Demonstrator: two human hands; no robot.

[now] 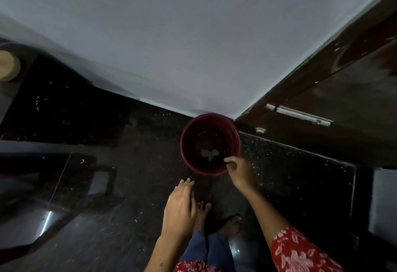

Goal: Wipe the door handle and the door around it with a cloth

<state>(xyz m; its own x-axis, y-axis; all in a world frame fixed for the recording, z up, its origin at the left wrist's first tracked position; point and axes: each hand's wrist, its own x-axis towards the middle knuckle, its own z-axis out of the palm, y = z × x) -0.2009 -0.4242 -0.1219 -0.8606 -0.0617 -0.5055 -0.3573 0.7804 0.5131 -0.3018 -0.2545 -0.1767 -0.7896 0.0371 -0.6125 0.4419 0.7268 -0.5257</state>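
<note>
A dark red bucket [210,144] is seen just right of the frame's centre, standing on a dark speckled floor [129,164] where a pale wall [193,46] meets a dark wooden door [335,83] at the right. Inside the bucket, at its bottom, a small pale crumpled piece is made out, taken to be the cloth [209,153]; whether water surrounds it cannot be told. No door handle can be identified with certainty; only a pale metal bar [299,114] is seen low on the door at the right of the frame.

The right hand [239,173] is held over the near rim of the bucket, its fingers curled together with thumb and forefinger pinched; whether the rim or anything else is gripped cannot be told. The left hand [180,209] is held lower, left of the bucket and apart from it, palm down, fingers extended and close together, with nothing held.

Two bare feet [202,213] and blue trouser legs [206,250] are seen at the bottom centre, and red floral sleeves [300,252] at the lower right. A round tan object [8,65] is seen at the left edge.
</note>
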